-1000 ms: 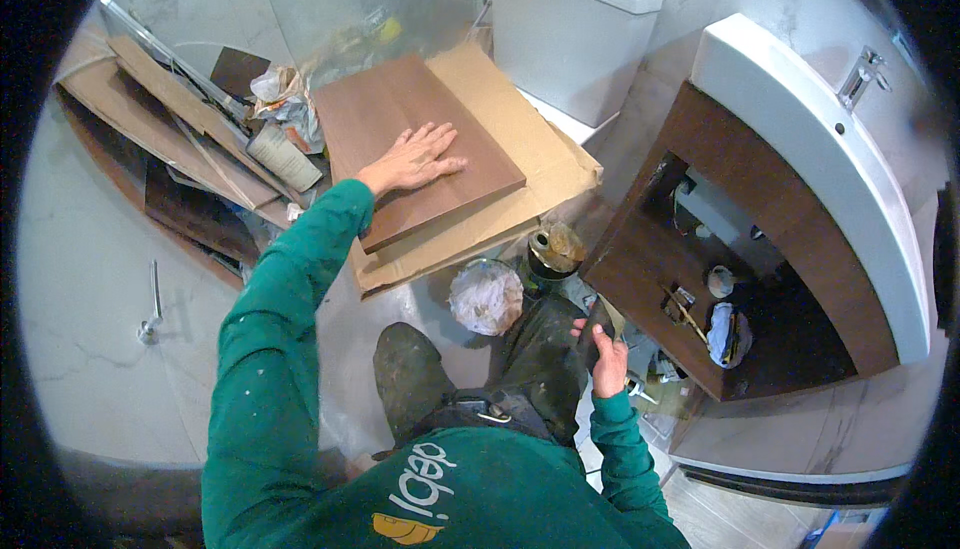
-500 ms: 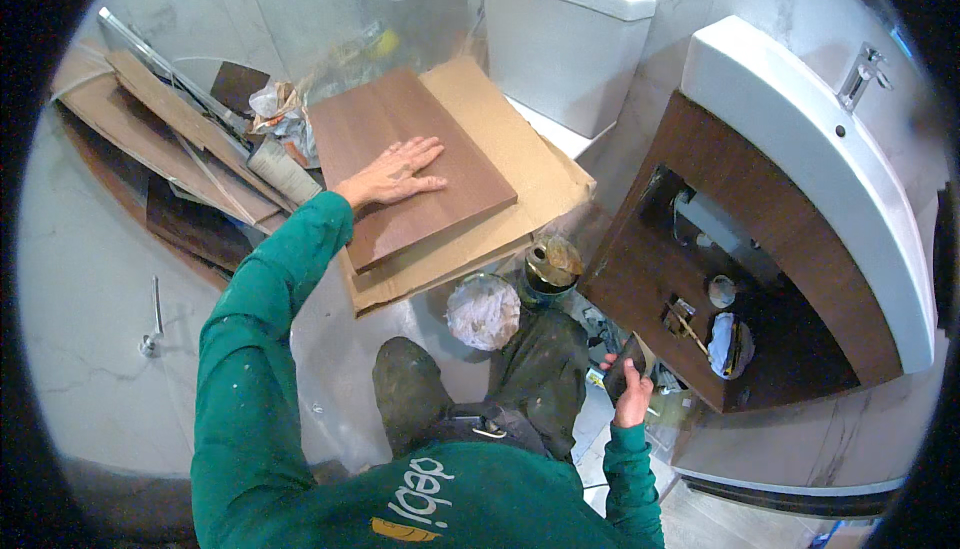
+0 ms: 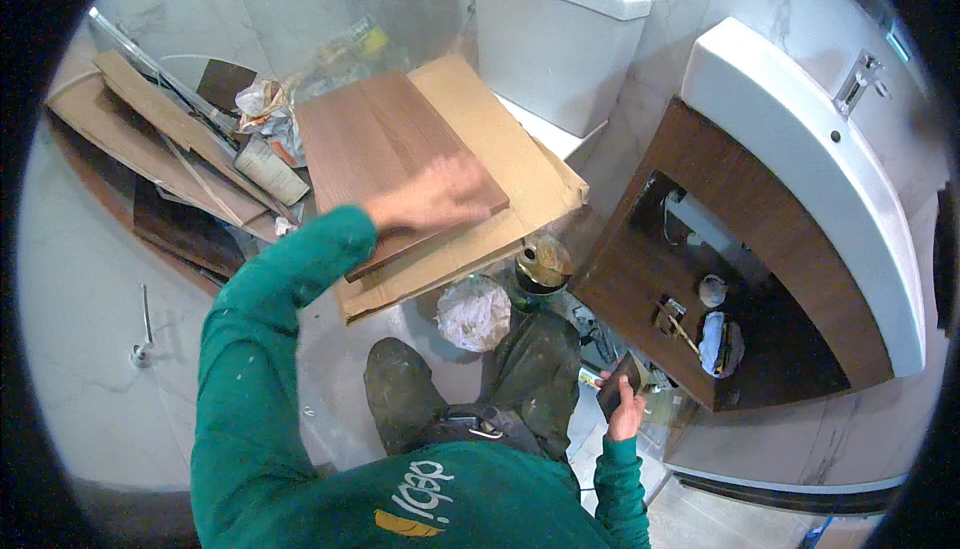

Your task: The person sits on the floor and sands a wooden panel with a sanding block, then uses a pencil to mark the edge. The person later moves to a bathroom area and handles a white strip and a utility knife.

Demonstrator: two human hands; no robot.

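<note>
A brown wood-grain panel [image 3: 375,139] lies flat on a sheet of cardboard [image 3: 545,184]. Over the panel's near right part is my left hand [image 3: 440,194], smeared by motion, its fingers seemingly stretched flat with nothing held. It is at or very close to the surface; exact contact is hard to make out. Low on the right, my right hand [image 3: 625,414] grips a dark flat block [image 3: 618,387], thumb on top. Beside my knees stand a round tub with a whitish crumpled covering [image 3: 473,315] and an open tin [image 3: 544,265].
A white toilet cistern [image 3: 560,44] stands behind the cardboard. To the right is a brown vanity cabinet [image 3: 640,259] under a white basin [image 3: 810,169], with a brush [image 3: 682,334] and a cloth [image 3: 712,341] inside. Scrap boards [image 3: 150,164] pile up at the left.
My left hand has slid right and slightly toward me across the panel, from resting flat to blurred motion. My right hand keeps hold of the dark block. The view has shifted slightly.
</note>
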